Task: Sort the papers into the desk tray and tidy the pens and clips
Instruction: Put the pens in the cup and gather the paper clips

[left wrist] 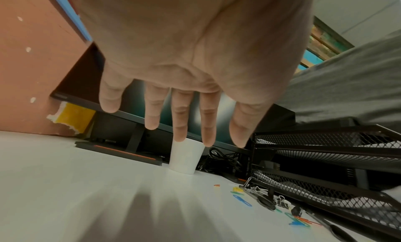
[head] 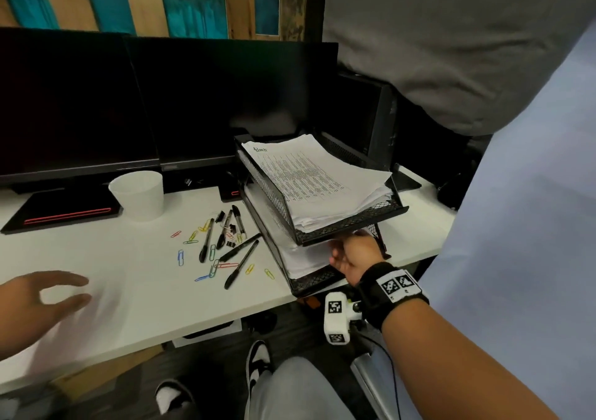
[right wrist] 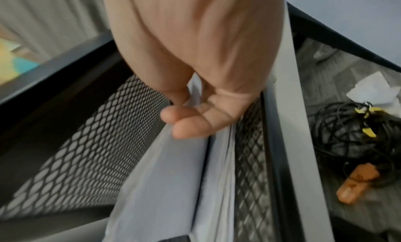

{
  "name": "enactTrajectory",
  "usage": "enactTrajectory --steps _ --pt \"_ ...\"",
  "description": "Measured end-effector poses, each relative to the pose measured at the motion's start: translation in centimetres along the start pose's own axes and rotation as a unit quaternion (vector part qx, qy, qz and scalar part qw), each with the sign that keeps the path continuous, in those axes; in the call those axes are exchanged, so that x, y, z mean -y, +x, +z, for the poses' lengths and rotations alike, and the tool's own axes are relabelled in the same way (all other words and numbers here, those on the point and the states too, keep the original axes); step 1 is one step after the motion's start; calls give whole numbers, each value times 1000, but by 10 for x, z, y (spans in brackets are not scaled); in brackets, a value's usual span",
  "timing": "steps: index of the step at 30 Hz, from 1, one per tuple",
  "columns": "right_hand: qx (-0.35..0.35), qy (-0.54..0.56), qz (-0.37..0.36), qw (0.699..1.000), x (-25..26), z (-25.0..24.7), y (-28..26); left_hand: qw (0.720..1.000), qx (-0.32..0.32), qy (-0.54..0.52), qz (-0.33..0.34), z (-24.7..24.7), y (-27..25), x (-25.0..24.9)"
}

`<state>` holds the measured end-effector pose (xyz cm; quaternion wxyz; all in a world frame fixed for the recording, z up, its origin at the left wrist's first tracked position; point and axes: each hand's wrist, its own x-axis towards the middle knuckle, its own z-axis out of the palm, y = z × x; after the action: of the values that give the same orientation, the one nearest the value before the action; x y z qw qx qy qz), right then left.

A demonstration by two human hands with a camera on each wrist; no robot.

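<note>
A black two-tier mesh tray (head: 351,223) stands at the desk's right end, seen from the side as the tray (left wrist: 325,153) in the left wrist view. Its upper tier holds a printed paper stack (head: 309,174). My right hand (head: 351,255) reaches into the lower tier, where the hand (right wrist: 186,118) pinches the front edge of the white papers (right wrist: 169,177) between thumb and fingers. My left hand (head: 48,294) hovers open above the bare desk at the left, its fingers (left wrist: 180,129) spread. Several black pens (head: 206,240), coloured paper clips (head: 180,257) and binder clips (head: 230,243) lie scattered left of the tray.
A white cup (head: 138,194) stands behind the pens, in front of two dark monitors (head: 80,103). A person in a grey shirt (head: 451,49) stands behind the tray. The white desk (head: 161,307) ends close to my knees. Cables (right wrist: 347,134) lie on the floor.
</note>
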<state>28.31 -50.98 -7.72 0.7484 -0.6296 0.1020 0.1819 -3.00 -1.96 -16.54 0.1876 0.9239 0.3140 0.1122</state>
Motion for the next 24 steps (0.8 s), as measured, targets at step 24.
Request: enactTrajectory --steps 24 --pt "236 13 -20 971 -36 155 -64 958 7 -195 -209 -12 124 -150"
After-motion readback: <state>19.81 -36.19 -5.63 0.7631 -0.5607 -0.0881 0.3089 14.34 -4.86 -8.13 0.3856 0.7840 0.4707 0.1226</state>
